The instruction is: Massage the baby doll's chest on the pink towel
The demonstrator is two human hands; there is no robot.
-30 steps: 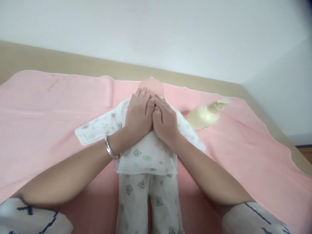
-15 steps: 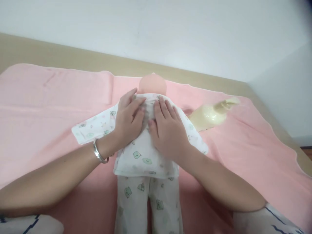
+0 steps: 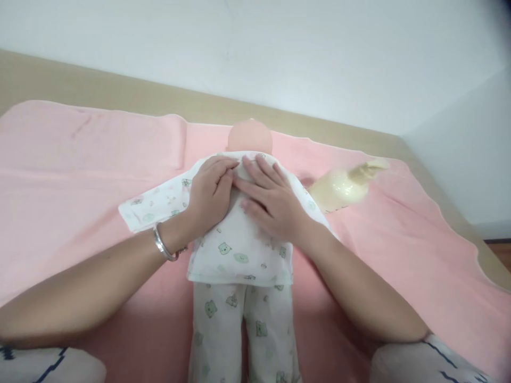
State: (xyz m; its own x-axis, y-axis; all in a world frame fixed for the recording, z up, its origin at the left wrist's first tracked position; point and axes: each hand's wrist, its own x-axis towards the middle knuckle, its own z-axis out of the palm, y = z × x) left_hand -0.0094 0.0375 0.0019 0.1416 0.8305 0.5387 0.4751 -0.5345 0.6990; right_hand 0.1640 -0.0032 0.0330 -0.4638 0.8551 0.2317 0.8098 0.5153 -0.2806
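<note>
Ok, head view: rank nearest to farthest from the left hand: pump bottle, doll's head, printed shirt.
1. Printed shirt: under the left hand.
2. Doll's head: beyond the shirt's top edge.
3. Pump bottle: right side, past the right hand.

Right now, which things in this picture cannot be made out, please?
All in the head view:
Palm of the left hand: hidden by its back, so a pinch on the shirt cannot be ruled out.
Sleeve near the bottle: its end hidden behind the right forearm.
Trousers: lower ends cut off by the bottom edge.
Dark marks on the bottle: too small and blurred to read.
</note>
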